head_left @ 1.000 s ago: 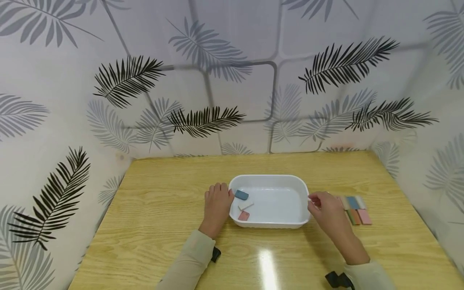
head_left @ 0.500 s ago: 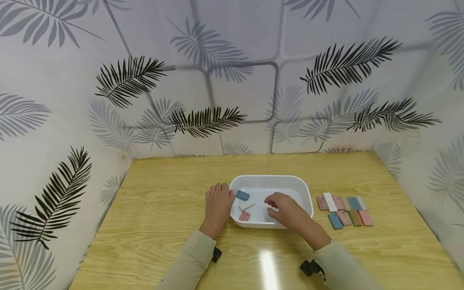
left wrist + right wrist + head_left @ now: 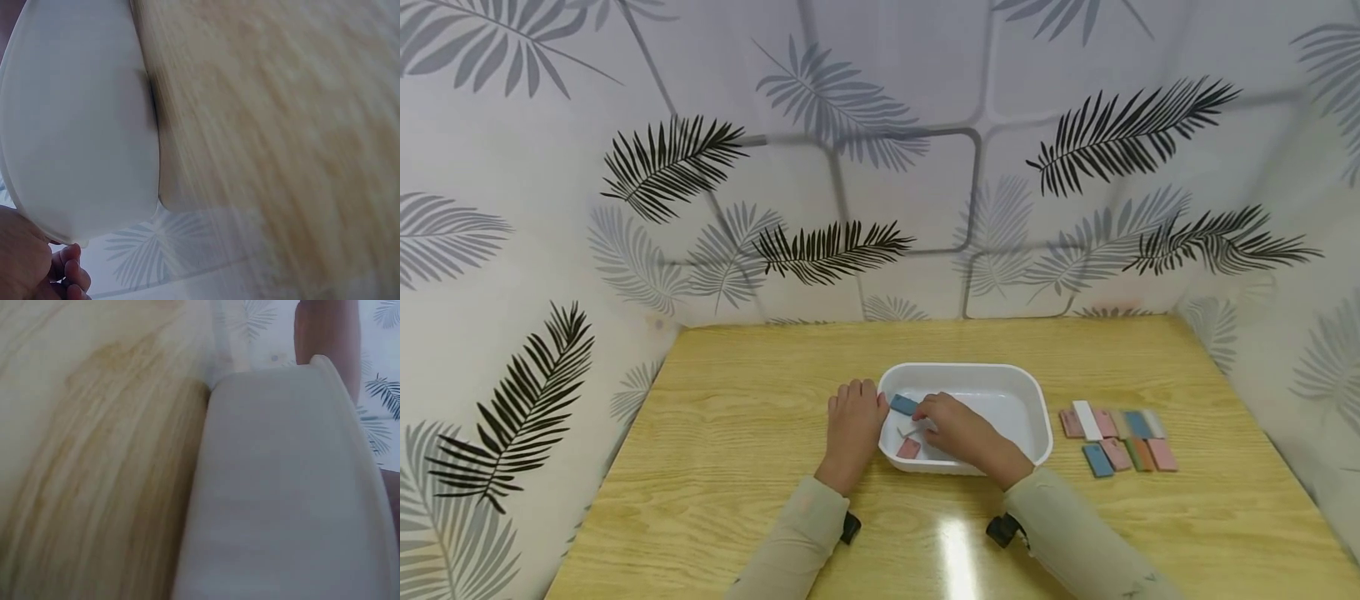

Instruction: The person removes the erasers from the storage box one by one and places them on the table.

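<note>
In the head view a white rectangular tub [image 3: 1000, 377] holds three small eraser-like blocks at its left end: a blue block [image 3: 903, 405], a white block [image 3: 907, 430] and a pink block [image 3: 908, 448]. My left hand [image 3: 854, 425] grips the tub's left rim; in the left wrist view its curled fingers [image 3: 72, 269] show by the rim. Inside the tub, my right hand [image 3: 955, 427] reaches over the blocks. Its index finger is at the blue block's edge, its thumb beside the white block, with a gap between them. The right wrist view mostly shows the tub's outer wall [image 3: 275, 487].
Right of the tub, more small blocks lie in two rows on the wooden table [image 3: 737, 392], among them a white block [image 3: 1086, 420], a blue block [image 3: 1097, 461] and a pink block [image 3: 1162, 455]. A leaf-patterned curtain [image 3: 880, 192] surrounds the table's back and sides.
My right hand has moved left from the blocks beside the tub, over its right rim, to the blocks inside. My left hand has stayed at the left rim.
</note>
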